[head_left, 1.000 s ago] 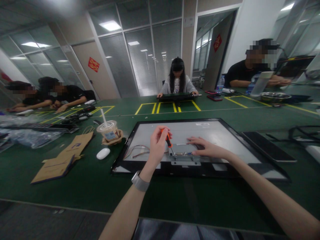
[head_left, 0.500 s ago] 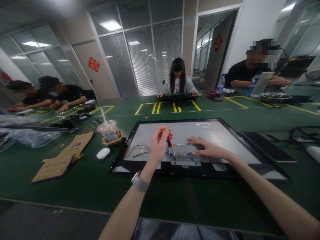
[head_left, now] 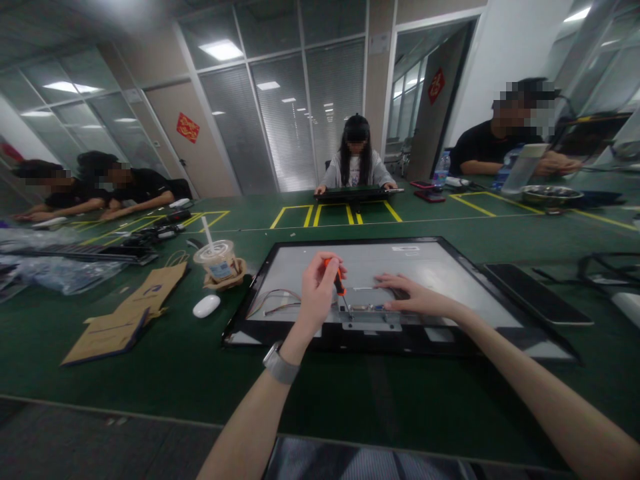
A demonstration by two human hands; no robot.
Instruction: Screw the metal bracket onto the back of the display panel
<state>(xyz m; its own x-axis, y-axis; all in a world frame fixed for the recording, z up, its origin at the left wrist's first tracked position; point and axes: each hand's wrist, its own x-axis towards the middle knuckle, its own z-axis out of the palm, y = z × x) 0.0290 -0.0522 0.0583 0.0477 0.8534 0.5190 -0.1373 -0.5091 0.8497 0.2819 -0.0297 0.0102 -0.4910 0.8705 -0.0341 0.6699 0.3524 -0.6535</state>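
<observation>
My left hand is closed round the orange and black handle of a screwdriver. The tool leans, its tip down at the left end of a metal bracket that has connector ports along its edge. My right hand lies with its fingers spread at the right side of this bracket, holding nothing I can see. Both hands are over the pale back of a black-framed display panel, flat on the table. Thin cables lie on the panel, left of my left hand.
On the left are a drink cup with a straw, a white mouse and a brown paper bag. A black slab-like object lies at right on the green table. A person sits opposite; others sit at both sides.
Hardly anything differs. Both my hands, the screwdriver and the panel stay in the same place.
</observation>
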